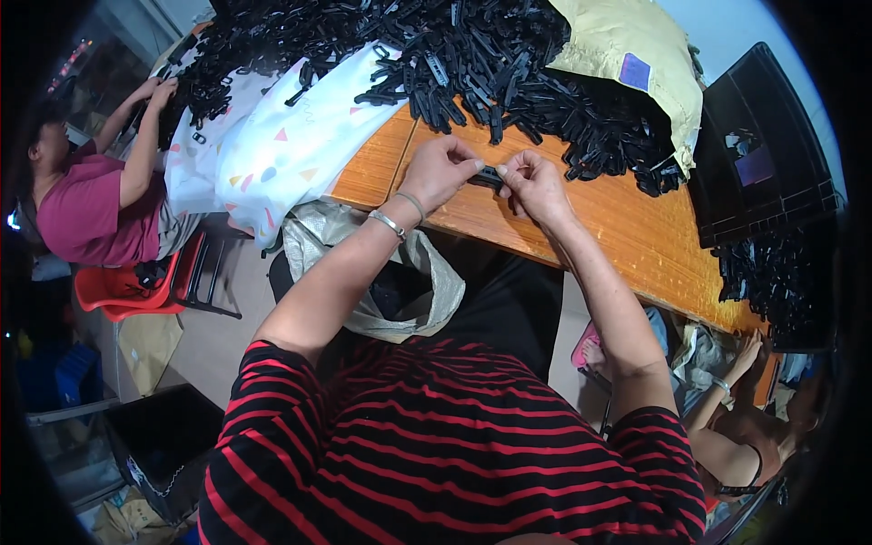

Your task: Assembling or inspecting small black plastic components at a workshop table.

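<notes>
Between my two hands, just above the near edge of the wooden table, is a small, long black plastic part. My left hand pinches its left end between thumb and fingertips. At the other end, my right hand has its thumb and fingers closed on the same part. The fingers hide both ends, so its exact kind cannot be made out. Beyond my hands lies a big heap of similar black plastic parts, its nearest pieces a short way from my fingers.
A patterned white cloth drapes over the table's left. A yellowish paper sack and black box stand right. Below the edge hangs a woven sack. One person works at left, another at lower right.
</notes>
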`<state>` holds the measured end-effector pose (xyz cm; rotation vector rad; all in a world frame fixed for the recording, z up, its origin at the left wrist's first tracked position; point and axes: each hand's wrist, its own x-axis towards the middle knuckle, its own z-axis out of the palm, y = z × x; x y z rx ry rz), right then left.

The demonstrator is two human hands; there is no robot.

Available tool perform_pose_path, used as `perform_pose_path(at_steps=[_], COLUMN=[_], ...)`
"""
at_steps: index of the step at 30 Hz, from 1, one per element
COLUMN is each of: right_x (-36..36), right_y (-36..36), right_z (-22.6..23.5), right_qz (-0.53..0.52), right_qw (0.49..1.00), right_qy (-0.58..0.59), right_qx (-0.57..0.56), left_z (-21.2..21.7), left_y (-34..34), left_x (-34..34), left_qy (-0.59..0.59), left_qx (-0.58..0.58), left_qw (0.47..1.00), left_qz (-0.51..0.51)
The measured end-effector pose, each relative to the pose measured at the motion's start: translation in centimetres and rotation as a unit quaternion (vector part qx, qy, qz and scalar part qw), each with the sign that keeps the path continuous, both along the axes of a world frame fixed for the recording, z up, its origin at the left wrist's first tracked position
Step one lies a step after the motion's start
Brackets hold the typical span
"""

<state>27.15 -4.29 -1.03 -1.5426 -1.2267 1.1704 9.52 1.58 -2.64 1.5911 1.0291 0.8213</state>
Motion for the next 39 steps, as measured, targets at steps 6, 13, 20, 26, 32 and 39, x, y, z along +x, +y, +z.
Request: perform_pose_path(at_steps=[6, 13, 20, 26, 32, 39], right_x=[-0.3, -0.3, -0.3, -0.3, 0.9, 4.0], right_y=[0.1, 0.3, 0.0, 0.2, -0.5, 1.9], right_z=[0.7, 1.2, 0.1, -0.6, -0.6, -0.6], right_qz=[0.006, 0.008, -0.001, 0.001, 0.034, -0.08], right_qw=[0.998, 0.993, 0.993, 0.994, 0.998, 0.878], right_qy=[-0.059, -0.111, -0.116, -0.108, -0.054, -0.393], right_qx=[-0.019, -0.035, 0.012, 0.005, 0.008, 0.26], left_z=[0.5, 1.6, 0.4, -0.4, -0.4, 1.6], left_y=[-0.1, 0.0, -0.3, -0.1, -2.2, -5.5], left_x=[0.0, 0.6, 1.2, 0.8, -2.9, -9.7], left_qy=[0.096, 0.177, 0.199, 0.186, 0.074, 0.129], left_qx=[0.055, 0.029, 0.05, 0.078, 0.056, 0.165], left_qw=[0.994, 0.984, 0.978, 0.979, 0.994, 0.977], left_qz=[0.011, 0.017, 0.034, 0.03, -0.048, -0.044])
